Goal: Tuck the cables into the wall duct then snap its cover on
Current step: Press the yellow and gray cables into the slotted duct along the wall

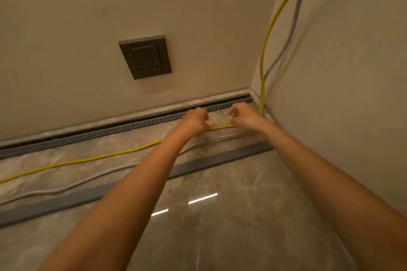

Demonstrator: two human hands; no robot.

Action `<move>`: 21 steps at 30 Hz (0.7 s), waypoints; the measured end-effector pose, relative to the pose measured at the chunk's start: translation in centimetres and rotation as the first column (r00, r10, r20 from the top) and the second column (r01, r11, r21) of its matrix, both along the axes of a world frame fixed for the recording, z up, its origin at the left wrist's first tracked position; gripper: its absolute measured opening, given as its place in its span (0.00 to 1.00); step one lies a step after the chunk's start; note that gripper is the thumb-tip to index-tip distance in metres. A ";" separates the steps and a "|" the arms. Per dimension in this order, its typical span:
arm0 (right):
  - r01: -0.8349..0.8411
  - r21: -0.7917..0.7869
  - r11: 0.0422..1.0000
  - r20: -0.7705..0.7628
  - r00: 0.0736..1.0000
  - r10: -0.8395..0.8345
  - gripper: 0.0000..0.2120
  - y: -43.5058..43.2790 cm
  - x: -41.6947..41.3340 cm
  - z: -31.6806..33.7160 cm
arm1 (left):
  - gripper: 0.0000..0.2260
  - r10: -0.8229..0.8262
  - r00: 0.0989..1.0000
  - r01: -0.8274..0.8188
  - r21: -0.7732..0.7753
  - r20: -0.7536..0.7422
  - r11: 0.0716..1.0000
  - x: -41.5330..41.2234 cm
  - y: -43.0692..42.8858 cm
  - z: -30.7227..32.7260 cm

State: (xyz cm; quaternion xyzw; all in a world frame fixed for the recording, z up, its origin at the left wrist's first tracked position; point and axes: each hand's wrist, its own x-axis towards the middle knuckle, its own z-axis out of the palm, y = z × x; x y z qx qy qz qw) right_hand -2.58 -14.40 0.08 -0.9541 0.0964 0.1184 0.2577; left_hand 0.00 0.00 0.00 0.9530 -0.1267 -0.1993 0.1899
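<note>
Both arms reach out low toward the corner where the two walls meet the floor. The left hand is curled closed around the yellow cable, and the right hand is closed on the same cable nearer the corner, a short yellow stretch showing between the two grips. Blur hides the fingertips. The slotted grey duct runs along the foot of the back wall, open, its teeth showing, just beyond the knuckles. The yellow cable trails left across the floor; the grey cable lies alongside, nearer us. The duct's cover, a long grey strip, lies flat on the floor, off the duct. A dark wall socket sits above.
</note>
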 end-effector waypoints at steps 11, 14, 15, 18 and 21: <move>-0.218 -0.489 0.845 -0.043 0.973 0.226 0.10 -2.1 1.7 -2.5 | 0.10 -0.148 0.983 0.125 0.197 0.110 0.972 0.9 -0.6 -2.9; -0.168 -0.522 0.836 0.084 0.966 0.246 0.12 -2.4 2.5 -2.6 | 0.11 -0.090 0.958 0.047 0.163 0.271 0.986 1.3 -0.5 -2.9; -0.144 -0.527 0.837 0.131 0.960 0.248 0.12 -2.5 2.7 -2.7 | 0.12 -0.067 0.938 0.014 0.156 0.339 0.988 1.6 -0.5 -2.9; -0.081 -0.564 0.822 0.189 0.956 0.224 0.14 -2.7 3.3 -3.1 | 0.12 -0.059 0.917 -0.011 0.172 0.395 0.985 2.2 -0.3 -3.1; -0.060 -0.597 0.800 0.172 0.964 0.201 0.15 -2.7 3.7 -3.3 | 0.10 -0.084 0.933 0.017 0.191 0.350 0.981 2.6 0.1 -3.4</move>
